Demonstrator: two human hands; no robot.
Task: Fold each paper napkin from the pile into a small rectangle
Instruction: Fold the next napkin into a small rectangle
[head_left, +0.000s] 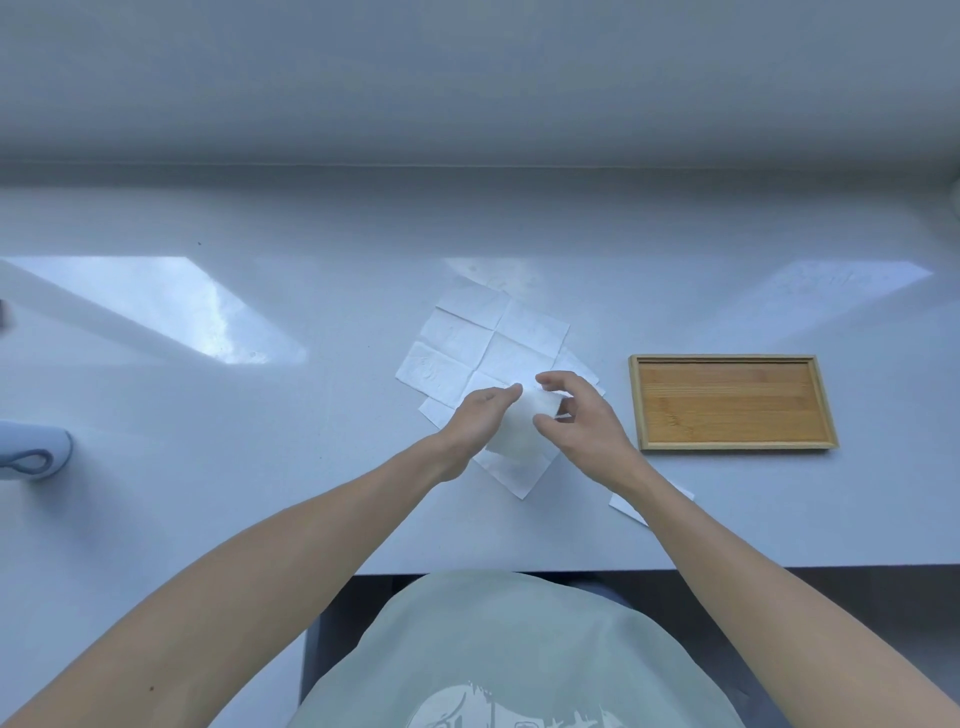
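Observation:
A pile of unfolded white paper napkins (483, 343) lies spread on the white table, creases showing. Over its near edge both hands hold one folded napkin (519, 431), lifted a little off the pile. My left hand (480, 421) grips its left side, fingertips near the top corner. From the right, my right hand (582, 415) pinches the top right corner, its fingers curled. Another white napkin piece (631, 506) lies on the table under my right forearm, mostly hidden.
An empty wooden tray (732, 402) sits to the right of the pile. A pale blue object (31, 457) lies at the left edge. The table's front edge (571, 569) runs close to my body.

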